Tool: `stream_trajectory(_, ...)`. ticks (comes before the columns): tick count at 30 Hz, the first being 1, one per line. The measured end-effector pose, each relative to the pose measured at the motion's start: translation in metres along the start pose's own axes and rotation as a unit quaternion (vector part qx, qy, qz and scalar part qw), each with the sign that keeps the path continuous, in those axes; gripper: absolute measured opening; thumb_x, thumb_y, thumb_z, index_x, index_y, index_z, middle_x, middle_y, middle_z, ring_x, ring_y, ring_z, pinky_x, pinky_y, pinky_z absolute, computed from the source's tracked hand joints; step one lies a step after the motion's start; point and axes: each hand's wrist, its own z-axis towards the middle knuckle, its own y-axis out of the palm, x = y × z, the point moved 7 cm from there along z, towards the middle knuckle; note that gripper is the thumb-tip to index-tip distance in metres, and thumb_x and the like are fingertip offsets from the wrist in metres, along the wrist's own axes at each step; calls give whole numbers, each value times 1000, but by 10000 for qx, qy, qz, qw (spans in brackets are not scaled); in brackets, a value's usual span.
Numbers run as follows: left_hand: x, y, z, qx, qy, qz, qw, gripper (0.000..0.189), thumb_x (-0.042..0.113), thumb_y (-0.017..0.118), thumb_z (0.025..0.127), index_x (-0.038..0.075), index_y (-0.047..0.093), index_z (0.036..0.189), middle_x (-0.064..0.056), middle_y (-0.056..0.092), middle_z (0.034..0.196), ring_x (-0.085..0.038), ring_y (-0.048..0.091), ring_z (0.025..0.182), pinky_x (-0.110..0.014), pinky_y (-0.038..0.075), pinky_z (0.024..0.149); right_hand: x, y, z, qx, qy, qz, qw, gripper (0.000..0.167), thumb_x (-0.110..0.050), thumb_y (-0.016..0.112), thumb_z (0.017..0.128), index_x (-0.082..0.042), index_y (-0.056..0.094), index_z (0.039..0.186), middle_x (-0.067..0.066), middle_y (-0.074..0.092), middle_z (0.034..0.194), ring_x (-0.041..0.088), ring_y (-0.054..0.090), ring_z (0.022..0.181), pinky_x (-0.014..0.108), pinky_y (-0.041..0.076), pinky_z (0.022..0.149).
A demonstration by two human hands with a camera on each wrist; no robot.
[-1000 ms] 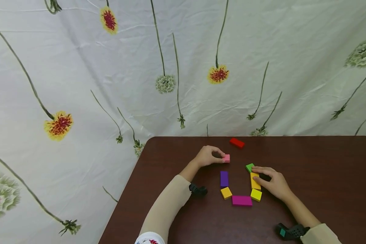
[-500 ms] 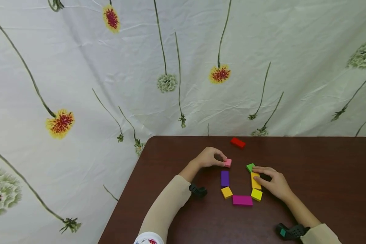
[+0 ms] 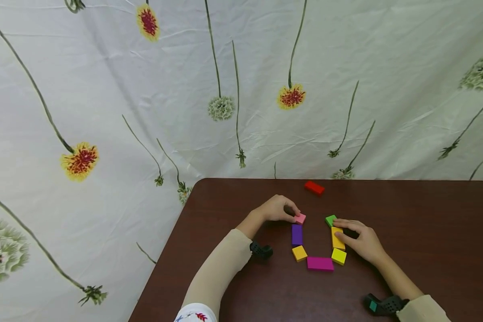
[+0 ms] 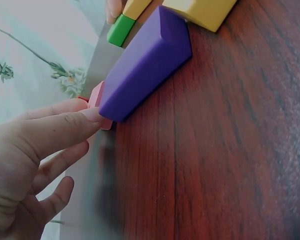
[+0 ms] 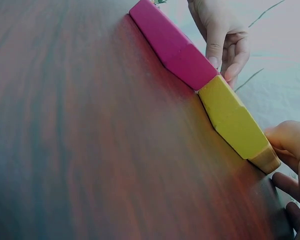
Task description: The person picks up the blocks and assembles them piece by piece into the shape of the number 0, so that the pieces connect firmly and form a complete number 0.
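My left hand (image 3: 275, 209) pinches a small pink block (image 3: 301, 218) between thumb and fingertips. The block sits at the far end of a purple block (image 3: 297, 235); in the left wrist view the purple block (image 4: 140, 65) partly hides it. Over on the other side, my right hand (image 3: 361, 241) rests with its fingertips at a green block (image 3: 330, 220) and its thumb on a long orange block (image 3: 337, 242). The right wrist view shows the thumb right by the orange block's end (image 5: 267, 161), beyond the yellow block (image 5: 230, 112).
A magenta block (image 3: 320, 264) lies at the near side, between a small orange block (image 3: 299, 253) and a yellow block (image 3: 339, 256). Farther back lies a red block (image 3: 315, 188) near the far edge of the dark wooden table (image 3: 426, 210). A flowered cloth (image 3: 177, 80) hangs behind.
My left hand has brought the pink block nearer, down to the far end of the purple block. My right hand stays at the green and orange blocks.
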Motion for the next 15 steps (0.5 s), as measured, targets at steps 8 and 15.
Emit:
stream_trajectory(8,2,1,-1,-82,118,10,9999,17,17,76,86,14,77,103,3,71,109,-8,61,103,-22,43,93,0,0,-1,-22,45,-17,10000,29,-18,71,90,-7,72,116,13,65,124,22,50,115,63,37,94)
stream_trajectory(15,0,2,-1,-124,93,-71,9999,19,16,76,86,15,77,105,2,71,112,-8,61,106,-23,43,95,-1,0,0,-4,13,-36,10000,29,-18,71,90,-6,72,116,13,65,124,22,50,115,63,37,94)
